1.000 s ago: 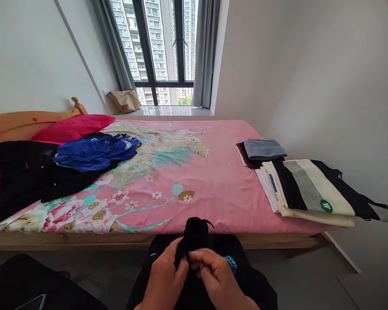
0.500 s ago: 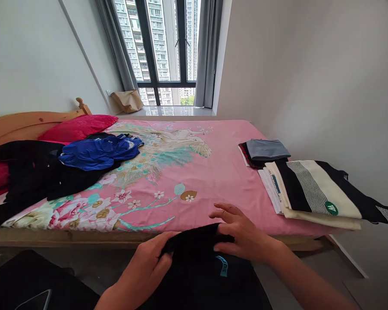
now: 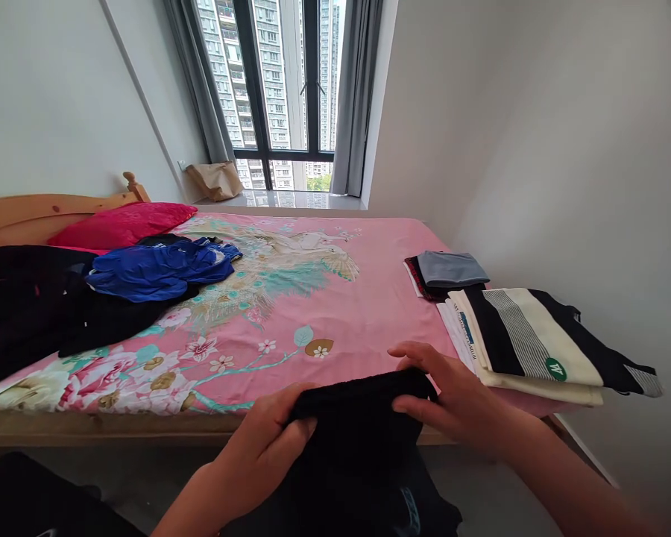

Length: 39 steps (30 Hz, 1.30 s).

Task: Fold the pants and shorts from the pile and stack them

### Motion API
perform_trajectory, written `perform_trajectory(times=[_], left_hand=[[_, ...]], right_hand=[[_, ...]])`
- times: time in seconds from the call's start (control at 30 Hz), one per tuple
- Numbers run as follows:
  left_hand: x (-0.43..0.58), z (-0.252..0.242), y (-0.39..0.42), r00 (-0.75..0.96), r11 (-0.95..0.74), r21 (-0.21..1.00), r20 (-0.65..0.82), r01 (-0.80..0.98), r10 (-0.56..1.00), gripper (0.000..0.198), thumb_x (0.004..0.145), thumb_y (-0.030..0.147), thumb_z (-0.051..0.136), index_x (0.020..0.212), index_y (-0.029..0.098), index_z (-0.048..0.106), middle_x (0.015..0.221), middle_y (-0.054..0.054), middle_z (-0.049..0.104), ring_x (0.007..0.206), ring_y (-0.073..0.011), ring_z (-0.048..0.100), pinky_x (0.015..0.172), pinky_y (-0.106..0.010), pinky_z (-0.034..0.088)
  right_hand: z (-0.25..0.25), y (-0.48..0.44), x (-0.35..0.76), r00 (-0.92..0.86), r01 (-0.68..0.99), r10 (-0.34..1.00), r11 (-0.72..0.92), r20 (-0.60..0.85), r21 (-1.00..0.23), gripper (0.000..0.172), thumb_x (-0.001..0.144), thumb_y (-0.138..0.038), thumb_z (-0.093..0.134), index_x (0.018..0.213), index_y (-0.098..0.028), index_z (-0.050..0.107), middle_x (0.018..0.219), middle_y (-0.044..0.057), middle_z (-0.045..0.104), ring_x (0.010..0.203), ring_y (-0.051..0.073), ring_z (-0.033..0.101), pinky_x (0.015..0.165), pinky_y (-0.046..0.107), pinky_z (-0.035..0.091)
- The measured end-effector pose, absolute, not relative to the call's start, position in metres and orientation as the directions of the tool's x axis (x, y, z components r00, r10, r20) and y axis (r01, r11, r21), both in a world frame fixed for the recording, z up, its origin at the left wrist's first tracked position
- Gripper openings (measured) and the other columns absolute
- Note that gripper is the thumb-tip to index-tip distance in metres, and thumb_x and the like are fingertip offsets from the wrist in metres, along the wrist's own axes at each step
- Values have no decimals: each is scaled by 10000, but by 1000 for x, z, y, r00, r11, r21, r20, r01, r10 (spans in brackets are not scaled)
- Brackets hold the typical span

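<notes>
The top edge of a black, soft cloth garment (image 3: 363, 429) is now drawn out into a nearly straight line between two bare hands, where a second ago it was bunched and both hands were held close together. The garment is thus opened out along one edge, which suggests that it is being straightened. It is held up just in front of the near side of the bed, its lower part hanging into shadow; whether a small blue print (image 3: 409, 509) below belongs to it cannot be told.

The left end is pinched between the thumb and bent fingers of the left hand (image 3: 268, 436). The right end is held by the right hand (image 3: 450, 391), its thumb in front, its other fingers behind, the index spread apart.

The bed is covered by a pink sheet printed with flowers and birds (image 3: 380, 313). On its left, a crumpled, shiny blue garment (image 3: 156, 268) is laid over tangled black clothes (image 3: 27, 306), near a glossy red pillow (image 3: 128, 224). On its right, a folded cream-and-black striped garment (image 3: 581, 335) is stacked beside a folded grey cloth (image 3: 452, 268). Beyond, a tall dark-framed window (image 3: 316, 89) is flanked by grey curtains (image 3: 352, 97).
</notes>
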<state>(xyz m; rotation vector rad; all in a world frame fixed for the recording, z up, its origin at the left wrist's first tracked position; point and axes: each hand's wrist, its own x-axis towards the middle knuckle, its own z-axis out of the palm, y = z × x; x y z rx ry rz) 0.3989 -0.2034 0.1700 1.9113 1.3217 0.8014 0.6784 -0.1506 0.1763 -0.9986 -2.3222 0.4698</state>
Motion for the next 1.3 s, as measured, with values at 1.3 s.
perform_trajectory(times=[1.3], left_hand=[[515, -7, -195, 508, -537, 333, 177, 775, 843, 493, 713, 122, 571, 1189, 247, 545, 983, -28, 646, 858, -219, 600, 736, -365, 462]], right_hand=[[-43, -209, 673, 138, -464, 855, -390, -500, -795, 578, 771, -701, 441, 1125, -249, 506, 1111, 85, 651, 997, 265, 639, 747, 434, 553]])
